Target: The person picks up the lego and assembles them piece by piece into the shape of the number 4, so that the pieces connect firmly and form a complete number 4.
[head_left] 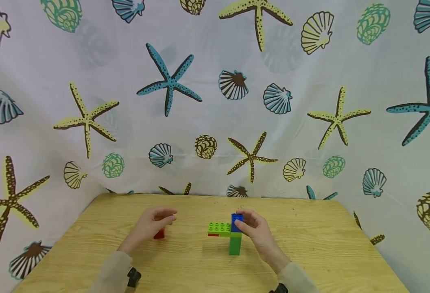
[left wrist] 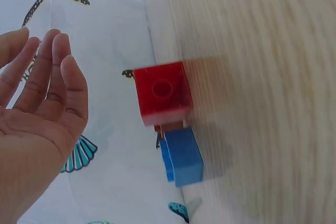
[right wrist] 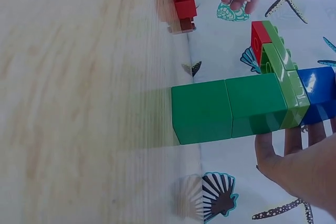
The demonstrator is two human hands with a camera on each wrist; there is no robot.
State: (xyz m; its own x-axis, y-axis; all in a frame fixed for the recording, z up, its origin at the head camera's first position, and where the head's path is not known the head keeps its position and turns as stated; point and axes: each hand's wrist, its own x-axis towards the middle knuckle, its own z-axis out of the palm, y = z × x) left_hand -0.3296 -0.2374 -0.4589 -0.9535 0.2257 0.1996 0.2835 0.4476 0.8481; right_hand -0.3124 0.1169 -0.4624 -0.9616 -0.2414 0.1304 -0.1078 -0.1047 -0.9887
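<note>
My right hand [head_left: 258,234] pinches a blue toy building brick [head_left: 235,216], thumb in front and fingers behind. This brick sits on top of a column of two green bricks [right wrist: 231,109], standing upright on the table. Between them a lime-green piece [head_left: 218,228] reaches out to the left, with a red brick [right wrist: 258,41] beneath its far end. My left hand [head_left: 150,224] hovers with loosely bent fingers and holds nothing. Near it on the table is a loose red brick [left wrist: 164,95], with a blue brick [left wrist: 185,157] and a partly hidden brownish-red brick [left wrist: 171,126] beside it.
The wooden table [head_left: 185,260] bears both the built structure and the loose bricks. A white cloth [head_left: 200,122] printed with starfish and shells hangs behind the back edge and along both sides.
</note>
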